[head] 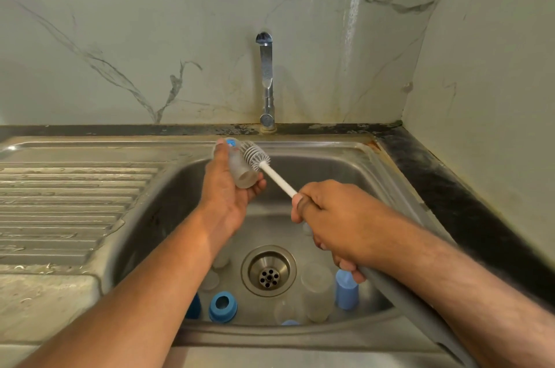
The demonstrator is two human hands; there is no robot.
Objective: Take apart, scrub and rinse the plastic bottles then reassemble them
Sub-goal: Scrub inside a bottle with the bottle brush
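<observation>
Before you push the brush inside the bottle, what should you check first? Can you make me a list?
1. Bottle held firmly: ok. The left hand grips the clear bottle over the sink.
2. Brush held firmly: ok. The right hand grips the brush handle.
3. Brush lined up with the bottle's opening: not ok. The brush head is against the bottle's side, not at its mouth.
4. Bottle's top taken off: ok. The end facing the camera looks open, and a blue ring lies in the sink.
5. Water running for the rinse: not ok. No stream shows from the tap.
6. Soap on the brush: cannot tell.
</observation>
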